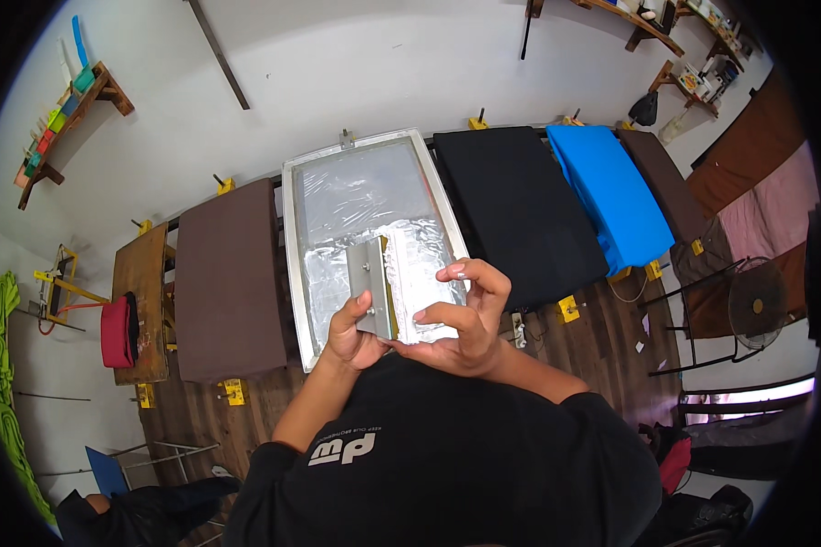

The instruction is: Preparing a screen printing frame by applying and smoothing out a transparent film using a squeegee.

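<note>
A squeegee (366, 275) with a grey metal holder, screws and a yellowish blade edge is raised in front of my chest. White ink covers the flat side to the right of its blade. My left hand (352, 334) is closed on the lower left part of the holder, thumb on its face. My right hand (472, 324) curls around the lower right of the inked side, its bent fingers over the white and its palm beneath; its thumb is hidden. White ink marks its fingertips. Behind lies a framed printing screen (360, 189), with clear film or a wet sheen on it.
Padded boards stand in a row: brown (228, 283) left, black (511, 210) and bright blue (611, 196) right. Yellow clamps (568, 308) sit along their ends. A fan (757, 301) stands at right. Another person (146, 510) is at lower left. Wall shelves (77, 132) hold tools.
</note>
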`<state>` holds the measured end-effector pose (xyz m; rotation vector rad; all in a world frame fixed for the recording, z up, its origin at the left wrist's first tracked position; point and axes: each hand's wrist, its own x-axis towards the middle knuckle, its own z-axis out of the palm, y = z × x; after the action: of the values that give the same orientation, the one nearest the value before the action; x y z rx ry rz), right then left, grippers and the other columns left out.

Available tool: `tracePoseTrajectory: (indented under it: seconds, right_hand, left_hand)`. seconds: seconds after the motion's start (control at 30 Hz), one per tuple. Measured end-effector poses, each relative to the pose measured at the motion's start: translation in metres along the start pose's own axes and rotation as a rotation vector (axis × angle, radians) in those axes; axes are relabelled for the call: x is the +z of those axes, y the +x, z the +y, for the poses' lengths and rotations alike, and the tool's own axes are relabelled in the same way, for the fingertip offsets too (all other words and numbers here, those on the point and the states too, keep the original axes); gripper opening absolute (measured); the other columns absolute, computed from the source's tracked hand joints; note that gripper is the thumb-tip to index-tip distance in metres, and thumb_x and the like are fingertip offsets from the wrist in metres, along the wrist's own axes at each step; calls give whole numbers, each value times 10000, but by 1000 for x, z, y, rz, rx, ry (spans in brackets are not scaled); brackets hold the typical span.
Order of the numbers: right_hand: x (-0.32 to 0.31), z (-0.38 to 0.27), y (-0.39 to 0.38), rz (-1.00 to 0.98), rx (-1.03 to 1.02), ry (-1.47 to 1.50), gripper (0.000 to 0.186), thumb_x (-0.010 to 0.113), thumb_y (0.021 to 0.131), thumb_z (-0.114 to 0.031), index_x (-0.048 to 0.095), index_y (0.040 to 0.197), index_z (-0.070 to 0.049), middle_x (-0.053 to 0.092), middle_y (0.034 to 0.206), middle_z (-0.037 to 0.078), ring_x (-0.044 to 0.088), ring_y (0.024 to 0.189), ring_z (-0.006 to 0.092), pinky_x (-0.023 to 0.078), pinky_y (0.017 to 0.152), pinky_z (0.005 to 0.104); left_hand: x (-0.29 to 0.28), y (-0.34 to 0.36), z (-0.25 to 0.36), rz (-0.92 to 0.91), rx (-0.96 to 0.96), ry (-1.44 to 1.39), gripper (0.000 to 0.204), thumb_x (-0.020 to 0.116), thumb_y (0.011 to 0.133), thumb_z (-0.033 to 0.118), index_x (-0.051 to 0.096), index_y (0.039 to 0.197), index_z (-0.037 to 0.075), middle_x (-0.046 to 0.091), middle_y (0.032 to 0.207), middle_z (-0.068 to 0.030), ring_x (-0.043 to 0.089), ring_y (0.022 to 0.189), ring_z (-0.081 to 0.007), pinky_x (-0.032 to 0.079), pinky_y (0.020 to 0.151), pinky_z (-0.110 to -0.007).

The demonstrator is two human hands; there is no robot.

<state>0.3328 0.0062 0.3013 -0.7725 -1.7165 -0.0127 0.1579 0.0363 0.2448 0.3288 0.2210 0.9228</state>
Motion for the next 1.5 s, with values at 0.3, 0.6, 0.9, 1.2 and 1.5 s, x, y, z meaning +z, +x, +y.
tracePoseTrajectory:
  seconds: [0.3, 0.6, 0.9, 1.2, 1.5]
  right_hand:
    - [-2, -3, 3, -24, -11, -42, 449, 950, 579, -263, 681, 932, -199, 409, 1212, 118, 473, 1100, 279, 442, 876, 409]
    - [0, 3, -3, -15, -60, 5, 463, 959, 577, -239, 632, 902, -195, 407, 1219, 128, 472, 1119, 286, 451, 866, 399]
    - [-2, 15, 3, -88, 508, 680, 973, 1008, 520, -148, 439, 1307, -98, 301, 1429, 109, 481, 1208, 223, 434, 1011, 392]
    - [13, 77, -17, -108, 1089, 1388, 601, 775, 856, -235, 490, 1351, -46, 467, 1406, 112, 487, 1291, 290, 453, 1019, 417]
    - [151, 162, -129, -1063, 237, -67, 608, 727, 850, -480, 600, 1313, -107, 408, 1465, 234, 392, 1337, 429, 390, 1074, 505]
  left_hand:
    - [14, -2, 1, -9, 28, 39, 570, 646, 954, 357, 477, 1357, -9, 659, 1024, -157, 658, 747, -202, 583, 607, -332]
    - [2, -1, 0, 9, 50, 56, 502, 642, 956, 341, 546, 1328, 18, 695, 1058, -146, 692, 776, -222, 564, 576, -312]
    - [-27, 0, 10, 127, 160, -115, 410, 586, 994, 383, 600, 1279, 89, 691, 1043, -67, 635, 807, -155, 506, 618, -266]
    - [-74, -26, 70, 188, 408, -150, 339, 581, 1006, 336, 650, 1210, 74, 699, 959, -68, 560, 704, -138, 463, 598, -245]
    - [-65, -28, 97, 581, 681, 457, 376, 643, 978, 202, 518, 1278, 12, 648, 1046, -67, 650, 834, -126, 515, 592, -244]
